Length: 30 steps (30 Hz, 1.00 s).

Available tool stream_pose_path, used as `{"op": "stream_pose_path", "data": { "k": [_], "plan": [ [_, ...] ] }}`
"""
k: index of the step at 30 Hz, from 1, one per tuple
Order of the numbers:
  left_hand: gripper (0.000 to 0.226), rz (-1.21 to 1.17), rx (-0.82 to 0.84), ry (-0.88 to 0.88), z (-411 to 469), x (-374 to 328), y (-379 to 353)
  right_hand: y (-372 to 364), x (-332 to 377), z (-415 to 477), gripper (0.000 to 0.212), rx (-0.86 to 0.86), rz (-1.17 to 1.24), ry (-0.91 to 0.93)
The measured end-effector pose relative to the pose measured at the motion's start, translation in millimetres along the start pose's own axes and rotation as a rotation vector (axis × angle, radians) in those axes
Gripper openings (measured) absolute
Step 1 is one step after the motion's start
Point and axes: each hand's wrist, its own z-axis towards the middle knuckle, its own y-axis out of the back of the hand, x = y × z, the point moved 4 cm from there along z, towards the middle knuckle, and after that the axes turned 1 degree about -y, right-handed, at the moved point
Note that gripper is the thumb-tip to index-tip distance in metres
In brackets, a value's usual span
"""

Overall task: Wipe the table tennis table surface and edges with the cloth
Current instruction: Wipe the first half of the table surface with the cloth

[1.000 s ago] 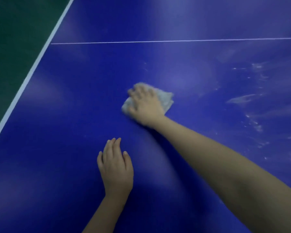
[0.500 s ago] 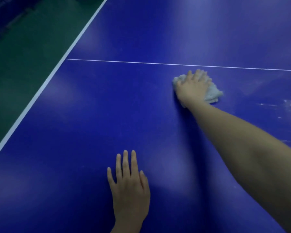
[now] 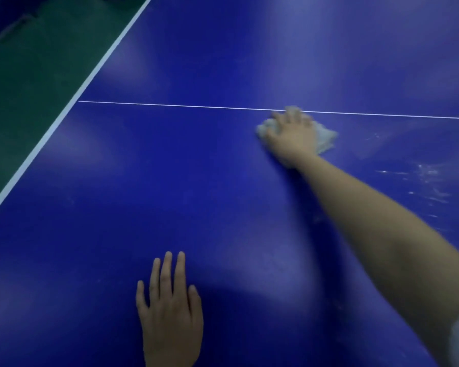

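The blue table tennis table point(image 3: 170, 181) fills the view. My right hand point(image 3: 292, 136) reaches far forward and presses a crumpled white cloth point(image 3: 325, 139) flat on the surface, its fingertips touching the thin white centre line point(image 3: 170, 105). The cloth sticks out to the right and left of the hand. My left hand point(image 3: 170, 311) lies flat on the table near the bottom, fingers together, holding nothing.
The table's white edge stripe point(image 3: 64, 112) runs diagonally at the left, with green floor point(image 3: 24, 75) beyond it. Whitish smears and streaks point(image 3: 421, 181) mark the surface to the right of the cloth.
My right hand slid the cloth away from me and to the right, up to the centre line. My left hand stayed flat on the table.
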Motion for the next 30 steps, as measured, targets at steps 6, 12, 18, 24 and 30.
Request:
{"op": "stream_pose_path", "data": {
  "k": [6,12,18,24,30],
  "plan": [
    [0.060,-0.036,0.023,0.005,-4,-2,-1,-9,-197,-95,0.055,0.116,0.120,-0.715],
    [0.056,-0.039,0.026,0.025,-5,-2,-5,2,-35,-138,0.049,0.061,0.175,-0.026],
    [0.049,-0.070,-0.004,0.045,-5,2,-7,4,65,-228,0.054,0.169,0.294,0.572],
    [0.049,-0.090,-0.010,0.043,-5,0,-7,9,-164,-178,0.049,0.053,0.183,-0.216],
    [0.051,-0.086,-0.011,0.044,-4,1,-4,10,-202,-219,0.054,0.117,0.141,-0.470]
  ]
}}
